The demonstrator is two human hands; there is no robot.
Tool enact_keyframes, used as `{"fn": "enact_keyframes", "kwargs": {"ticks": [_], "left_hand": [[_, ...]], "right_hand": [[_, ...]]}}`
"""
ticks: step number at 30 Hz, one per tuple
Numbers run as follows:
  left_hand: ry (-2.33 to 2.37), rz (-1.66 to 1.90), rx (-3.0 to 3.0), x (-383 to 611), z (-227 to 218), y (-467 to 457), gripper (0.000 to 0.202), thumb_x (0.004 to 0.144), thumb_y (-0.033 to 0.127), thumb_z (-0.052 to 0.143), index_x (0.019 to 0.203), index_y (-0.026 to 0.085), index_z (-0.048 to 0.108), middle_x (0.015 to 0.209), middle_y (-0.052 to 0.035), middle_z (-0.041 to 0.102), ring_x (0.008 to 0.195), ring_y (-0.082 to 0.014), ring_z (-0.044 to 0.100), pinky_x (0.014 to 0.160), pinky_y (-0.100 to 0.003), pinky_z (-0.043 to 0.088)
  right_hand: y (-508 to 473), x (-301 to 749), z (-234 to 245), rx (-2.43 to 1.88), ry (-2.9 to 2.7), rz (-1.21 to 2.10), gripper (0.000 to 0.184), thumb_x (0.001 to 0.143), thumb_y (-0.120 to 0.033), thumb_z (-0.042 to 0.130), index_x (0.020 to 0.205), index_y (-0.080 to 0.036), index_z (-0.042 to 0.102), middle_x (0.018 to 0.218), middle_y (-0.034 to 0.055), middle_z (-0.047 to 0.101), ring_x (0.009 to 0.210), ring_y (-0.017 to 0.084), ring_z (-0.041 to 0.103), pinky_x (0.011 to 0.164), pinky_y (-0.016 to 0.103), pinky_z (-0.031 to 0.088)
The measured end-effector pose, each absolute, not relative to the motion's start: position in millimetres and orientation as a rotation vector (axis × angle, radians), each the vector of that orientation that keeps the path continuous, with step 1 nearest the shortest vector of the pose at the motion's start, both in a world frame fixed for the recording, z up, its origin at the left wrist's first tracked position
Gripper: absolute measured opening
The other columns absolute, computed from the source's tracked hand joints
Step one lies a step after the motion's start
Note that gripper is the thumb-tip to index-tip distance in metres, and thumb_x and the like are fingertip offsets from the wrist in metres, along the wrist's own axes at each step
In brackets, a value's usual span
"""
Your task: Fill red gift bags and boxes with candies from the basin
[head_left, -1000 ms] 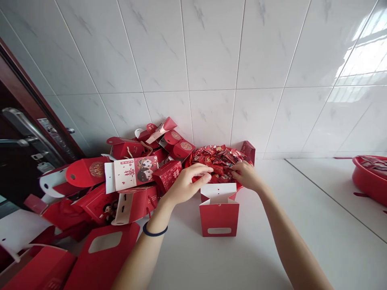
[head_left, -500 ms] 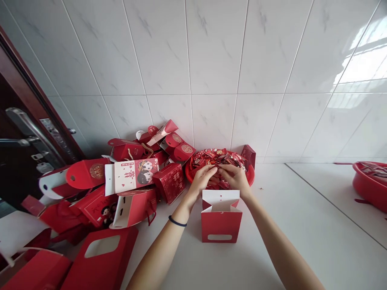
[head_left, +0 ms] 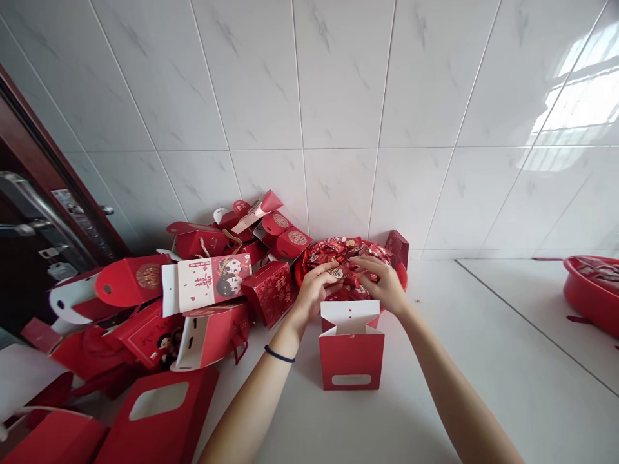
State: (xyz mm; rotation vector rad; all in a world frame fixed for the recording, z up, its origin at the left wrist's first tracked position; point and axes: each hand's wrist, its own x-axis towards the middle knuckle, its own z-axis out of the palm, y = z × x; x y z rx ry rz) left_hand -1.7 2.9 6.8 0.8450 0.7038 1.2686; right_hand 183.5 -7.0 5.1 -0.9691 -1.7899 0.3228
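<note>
My left hand (head_left: 314, 288) is closed on a wrapped candy (head_left: 334, 275), whose pale patterned face shows between the fingers. Its wrist wears a dark band. My right hand (head_left: 382, 283) hovers over the wrapped candies, fingers apart and bent, with nothing visible held in it. Both hands are above a red basin (head_left: 403, 278) heaped with small red-wrapped candies (head_left: 338, 246). Just in front of the basin stands an upright red paper box (head_left: 351, 361), its top unfolded and white inside, with a pale window low on the front.
A pile of red gift boxes, among them one with a cartoon couple (head_left: 207, 281), fills the left side. A large red box (head_left: 157, 412) lies nearer. One dark red box (head_left: 397, 248) leans behind the basin. Another red basin (head_left: 592, 293) stands far right. A tiled wall closes the back.
My hands have moved apart over the candies. The candy in my left hand now shows, and my right hand has shifted to the right with its fingers spreading.
</note>
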Motion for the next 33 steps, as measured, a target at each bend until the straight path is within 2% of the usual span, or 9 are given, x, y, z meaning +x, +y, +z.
{"fn": "enact_keyframes", "kwargs": {"ticks": [4, 9, 15, 19, 23, 25, 28, 31, 33], "left_hand": [[0.712, 1.334, 0.804, 0, 4, 5, 0.025, 0.057, 0.013, 0.081, 0.082, 0.015, 0.074, 0.071, -0.0024, 0.069, 0.066, -0.0135, 0.064, 0.071, -0.029, 0.053], [0.717, 1.415, 0.831, 2, 2, 5, 0.035, 0.048, 0.011, 0.088, 0.080, 0.014, 0.074, 0.074, -0.0007, 0.069, 0.068, -0.0111, 0.062, 0.070, -0.024, 0.049], [0.700, 1.445, 0.874, 1, 2, 2, 0.036, 0.050, 0.014, 0.088, 0.084, 0.015, 0.074, 0.071, -0.0007, 0.067, 0.066, -0.0134, 0.062, 0.069, -0.027, 0.047], [0.712, 1.434, 0.864, 0, 3, 2, 0.039, 0.049, 0.016, 0.086, 0.087, 0.016, 0.076, 0.073, -0.0009, 0.070, 0.066, -0.0130, 0.062, 0.069, -0.027, 0.047], [0.715, 1.427, 0.823, -1, 4, 2, 0.033, 0.048, 0.017, 0.085, 0.078, 0.016, 0.073, 0.072, -0.0009, 0.071, 0.064, -0.0124, 0.062, 0.067, -0.025, 0.046], [0.707, 1.436, 0.812, -1, 4, 2, 0.031, 0.047, 0.017, 0.084, 0.075, 0.016, 0.071, 0.069, 0.0005, 0.070, 0.062, -0.0112, 0.060, 0.065, -0.024, 0.045], [0.700, 1.443, 0.799, -1, 3, 3, 0.032, 0.048, 0.016, 0.083, 0.076, 0.016, 0.069, 0.065, 0.0023, 0.068, 0.060, -0.0104, 0.059, 0.064, -0.023, 0.044], [0.691, 1.449, 0.783, -1, 2, 4, 0.034, 0.050, 0.016, 0.083, 0.081, 0.015, 0.069, 0.069, 0.0017, 0.069, 0.061, -0.0109, 0.061, 0.064, -0.024, 0.046], [0.684, 1.462, 0.779, -2, 0, 4, 0.035, 0.052, 0.016, 0.083, 0.083, 0.015, 0.068, 0.072, 0.0006, 0.070, 0.063, -0.0118, 0.062, 0.064, -0.024, 0.047]], "right_hand": [[4, 208, 8, -1.232, -1.620, 0.189, 0.036, 0.085, -0.021, 0.052, 0.113, -0.023, 0.076, 0.109, 0.0081, 0.076, 0.089, 0.022, 0.071, 0.080, 0.037, 0.058], [14, 218, 8, -1.374, -1.695, 0.108, 0.028, 0.078, -0.015, 0.058, 0.095, -0.023, 0.080, 0.100, 0.0078, 0.077, 0.100, 0.028, 0.069, 0.088, 0.043, 0.055], [20, 202, 6, -1.436, -1.783, 0.105, 0.030, 0.076, -0.010, 0.063, 0.099, -0.023, 0.079, 0.108, 0.0082, 0.076, 0.112, 0.030, 0.064, 0.096, 0.045, 0.051], [18, 199, 10, -1.464, -1.852, 0.118, 0.027, 0.079, -0.011, 0.063, 0.099, -0.023, 0.078, 0.109, 0.0087, 0.075, 0.110, 0.030, 0.064, 0.094, 0.045, 0.050], [10, 203, 19, -1.450, -2.017, 0.177, 0.017, 0.072, -0.013, 0.072, 0.082, -0.024, 0.079, 0.097, 0.0053, 0.074, 0.100, 0.028, 0.065, 0.091, 0.041, 0.050], [4, 204, 23, -1.460, -2.138, 0.201, 0.015, 0.070, -0.016, 0.075, 0.082, -0.024, 0.079, 0.101, 0.0055, 0.072, 0.103, 0.028, 0.064, 0.092, 0.041, 0.050], [-4, 203, 28, -1.526, -2.280, 0.221, 0.024, 0.072, -0.022, 0.076, 0.096, -0.025, 0.080, 0.122, 0.0093, 0.067, 0.118, 0.032, 0.058, 0.102, 0.048, 0.045], [-8, 202, 28, -1.589, -2.336, 0.259, 0.031, 0.076, -0.030, 0.076, 0.106, -0.026, 0.079, 0.142, 0.0123, 0.057, 0.135, 0.039, 0.048, 0.111, 0.055, 0.037], [-8, 203, 28, -1.590, -2.362, 0.273, 0.031, 0.078, -0.032, 0.075, 0.108, -0.026, 0.079, 0.147, 0.0123, 0.053, 0.138, 0.039, 0.044, 0.114, 0.056, 0.034]]}}
